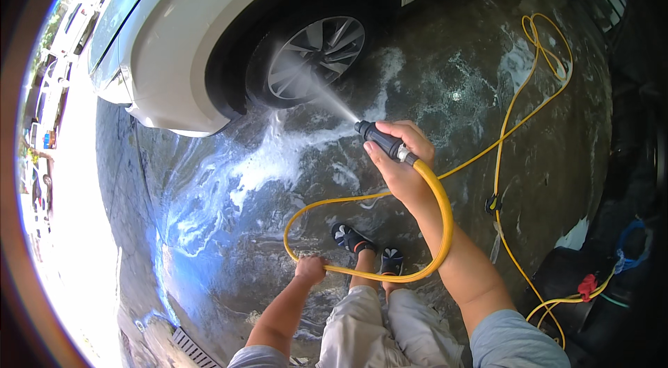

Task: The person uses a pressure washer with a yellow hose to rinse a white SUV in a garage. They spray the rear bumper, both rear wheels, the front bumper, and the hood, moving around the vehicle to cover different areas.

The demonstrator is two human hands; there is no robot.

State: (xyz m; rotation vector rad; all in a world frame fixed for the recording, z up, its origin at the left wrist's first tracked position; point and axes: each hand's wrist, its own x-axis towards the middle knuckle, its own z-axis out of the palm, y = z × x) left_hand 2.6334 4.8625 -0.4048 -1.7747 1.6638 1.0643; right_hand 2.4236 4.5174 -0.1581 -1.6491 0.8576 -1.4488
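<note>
In my right hand (407, 155) is a black hose nozzle (379, 137), gripped between thumb and fingers and pointed up and left. A white fan of water sprays from its tip onto the spoked wheel (316, 55) of a white car (167, 34). From the nozzle's back end the yellow hose (445, 229) loops down past my right forearm. Lower and to the left, my left hand (311, 268) is closed around the same hose, near my feet. The hose then curves up and away to the right behind my right wrist.
Foamy suds (271, 159) spread over the wet dark floor (445, 131) below the wheel. More hose lies in loops at the right, with a black connector (492, 204) and a red fitting (588, 287). A drain grate (195, 348) is at lower left. Parked vehicles stand in bright light far left.
</note>
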